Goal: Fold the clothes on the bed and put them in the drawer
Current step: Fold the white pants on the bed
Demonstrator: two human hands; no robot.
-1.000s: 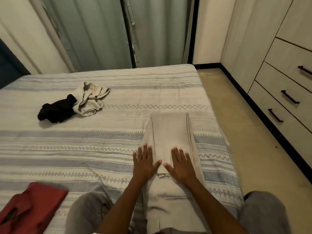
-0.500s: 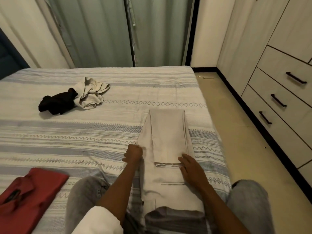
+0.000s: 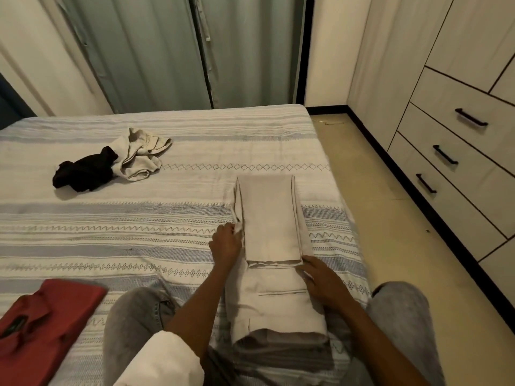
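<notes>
Beige trousers (image 3: 271,218) lie folded lengthwise on the striped bed (image 3: 111,218), near its right edge, with the legs doubled back over the waist part. My left hand (image 3: 225,243) pinches the left edge of the folded layer. My right hand (image 3: 320,277) grips the trousers' right side just below the hem of the upper layer. A crumpled beige garment (image 3: 140,156) and a black garment (image 3: 85,172) lie together at the far left of the bed. A folded red shirt (image 3: 44,316) sits at the near left.
A wardrobe with three shut drawers (image 3: 457,151) with black handles stands along the right wall, across a strip of tiled floor (image 3: 390,246). Grey-green curtains (image 3: 172,51) hang behind the bed. My knees in grey jeans (image 3: 131,316) rest on the bed's near edge.
Both hands lay flat on the middle of the trousers a second ago. They have moved apart to the left and right edges and now take hold of the fabric there.
</notes>
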